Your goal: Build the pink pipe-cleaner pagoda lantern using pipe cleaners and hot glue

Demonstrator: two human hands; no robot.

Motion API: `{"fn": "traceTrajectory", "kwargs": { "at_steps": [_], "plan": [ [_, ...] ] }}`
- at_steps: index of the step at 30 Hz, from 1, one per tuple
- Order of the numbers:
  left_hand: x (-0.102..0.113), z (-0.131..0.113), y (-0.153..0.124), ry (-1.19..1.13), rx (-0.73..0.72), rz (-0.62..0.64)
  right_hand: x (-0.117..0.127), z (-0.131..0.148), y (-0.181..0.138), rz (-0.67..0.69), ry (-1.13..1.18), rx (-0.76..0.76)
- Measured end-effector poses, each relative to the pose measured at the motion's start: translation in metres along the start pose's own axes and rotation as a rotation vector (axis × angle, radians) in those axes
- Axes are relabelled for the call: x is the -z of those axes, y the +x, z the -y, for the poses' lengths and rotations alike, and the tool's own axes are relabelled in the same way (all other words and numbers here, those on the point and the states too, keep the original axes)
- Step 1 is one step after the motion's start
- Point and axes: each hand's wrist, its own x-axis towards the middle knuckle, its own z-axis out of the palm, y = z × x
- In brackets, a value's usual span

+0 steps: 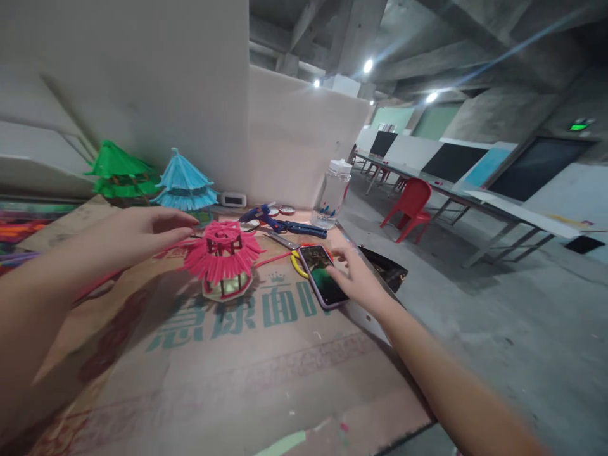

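Observation:
My right hand rests on a smartphone with a lit screen lying near the table's right edge; the fingers are spread and touch its right side. My left hand hovers with fingers stretched out and together, just left of a small pink straw pagoda that stands on the cardboard-covered table. The fingertips are close to the pagoda's roof but hold nothing.
A blue pagoda and a green pagoda stand at the back left. Scissors with yellow handles, a blue glue gun and a clear plastic jar lie behind the phone. Red chairs and long tables stand off right.

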Motion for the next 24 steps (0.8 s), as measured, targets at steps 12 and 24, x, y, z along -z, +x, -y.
{"fn": "traceTrajectory", "kwargs": {
  "at_steps": [12,24],
  "plan": [
    [-0.004,-0.002,0.003,0.097,-0.009,0.024,0.005,-0.015,0.006,0.040,0.128,0.007],
    [-0.002,0.005,0.001,0.015,-0.070,-0.003,0.004,0.033,-0.023,0.076,-0.263,0.100]
  ]
}}
